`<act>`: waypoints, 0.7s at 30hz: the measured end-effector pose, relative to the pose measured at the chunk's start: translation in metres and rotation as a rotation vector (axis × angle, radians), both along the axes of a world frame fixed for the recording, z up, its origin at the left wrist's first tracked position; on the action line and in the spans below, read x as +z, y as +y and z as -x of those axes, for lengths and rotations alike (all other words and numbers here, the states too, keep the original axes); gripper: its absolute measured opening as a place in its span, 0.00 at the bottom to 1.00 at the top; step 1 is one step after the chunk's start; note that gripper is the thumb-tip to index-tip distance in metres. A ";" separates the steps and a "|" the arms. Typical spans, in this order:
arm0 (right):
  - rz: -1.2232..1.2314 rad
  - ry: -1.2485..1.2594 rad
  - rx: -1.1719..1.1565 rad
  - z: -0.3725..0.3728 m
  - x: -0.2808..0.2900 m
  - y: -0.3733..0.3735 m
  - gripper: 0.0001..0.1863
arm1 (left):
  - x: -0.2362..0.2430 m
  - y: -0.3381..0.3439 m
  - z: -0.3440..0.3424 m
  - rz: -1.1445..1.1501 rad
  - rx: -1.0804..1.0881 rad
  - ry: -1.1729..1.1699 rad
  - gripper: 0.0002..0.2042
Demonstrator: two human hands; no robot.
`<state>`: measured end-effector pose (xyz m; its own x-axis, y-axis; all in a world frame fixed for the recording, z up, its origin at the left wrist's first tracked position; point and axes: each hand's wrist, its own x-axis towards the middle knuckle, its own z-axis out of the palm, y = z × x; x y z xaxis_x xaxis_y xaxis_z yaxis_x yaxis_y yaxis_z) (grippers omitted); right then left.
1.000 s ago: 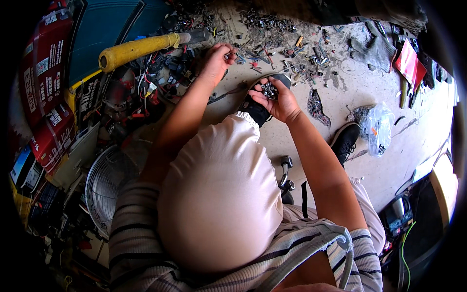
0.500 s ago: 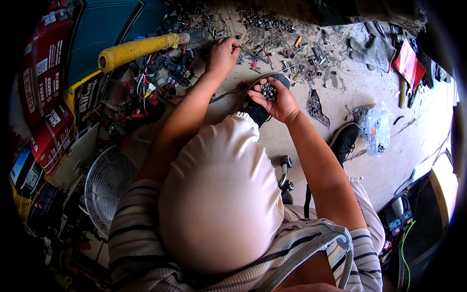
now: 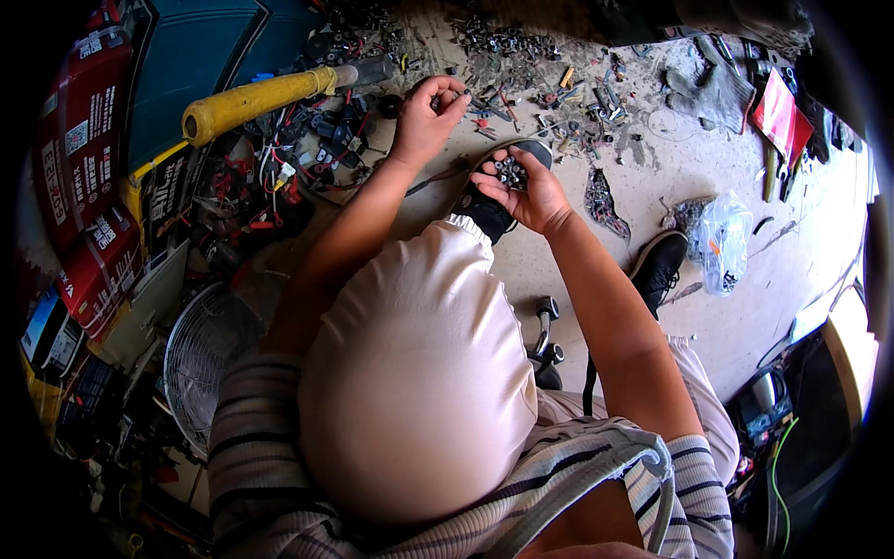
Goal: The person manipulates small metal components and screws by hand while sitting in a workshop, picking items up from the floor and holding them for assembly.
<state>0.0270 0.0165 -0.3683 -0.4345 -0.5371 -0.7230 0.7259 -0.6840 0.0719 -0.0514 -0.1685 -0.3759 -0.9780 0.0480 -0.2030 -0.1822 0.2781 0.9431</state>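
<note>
My right hand (image 3: pixel 526 191) is cupped palm-up above my left shoe, holding a small heap of dark metal bits (image 3: pixel 509 170). My left hand (image 3: pixel 426 119) reaches forward to the floor, fingers pinched together on a tiny piece that is too small to make out. Loose screws and metal scraps (image 3: pixel 521 56) lie scattered on the concrete just beyond both hands. My pale trouser knee (image 3: pixel 419 373) fills the middle of the view.
A yellow-handled tool (image 3: pixel 270 93) lies at the far left beside a tangle of red and black wires (image 3: pixel 270 177). A wire fan guard (image 3: pixel 205 354) sits left. A clear plastic bag (image 3: pixel 722 244), my other black shoe (image 3: pixel 659 265) and a red packet (image 3: pixel 778 116) lie right.
My left hand has moved a little further forward and left over the scattered parts. My right hand stays cupped with the metal bits.
</note>
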 end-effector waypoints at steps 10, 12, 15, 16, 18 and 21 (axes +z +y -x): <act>0.001 0.009 -0.027 0.000 0.001 -0.001 0.15 | -0.022 -0.037 -0.008 -0.384 0.304 -0.315 0.06; 0.000 0.011 -0.020 0.000 0.001 -0.002 0.15 | -0.028 -0.034 -0.004 -0.109 0.223 -0.237 0.06; 0.004 0.001 -0.014 0.001 0.001 -0.001 0.15 | -0.028 -0.024 0.005 0.249 0.087 -0.116 0.08; 0.003 0.003 -0.012 0.001 0.001 -0.001 0.14 | -0.026 -0.021 0.008 0.365 0.046 -0.137 0.09; 0.000 0.008 -0.008 0.000 0.001 0.001 0.13 | -0.024 -0.014 0.012 0.477 0.013 -0.120 0.11; -0.009 0.015 0.006 0.001 0.002 -0.001 0.13 | -0.035 -0.018 0.013 0.532 0.008 -0.100 0.11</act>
<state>0.0263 0.0154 -0.3665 -0.4421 -0.5336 -0.7210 0.7313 -0.6799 0.0547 -0.0646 -0.1863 -0.4111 -0.9526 -0.0937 -0.2894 -0.2676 0.7107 0.6506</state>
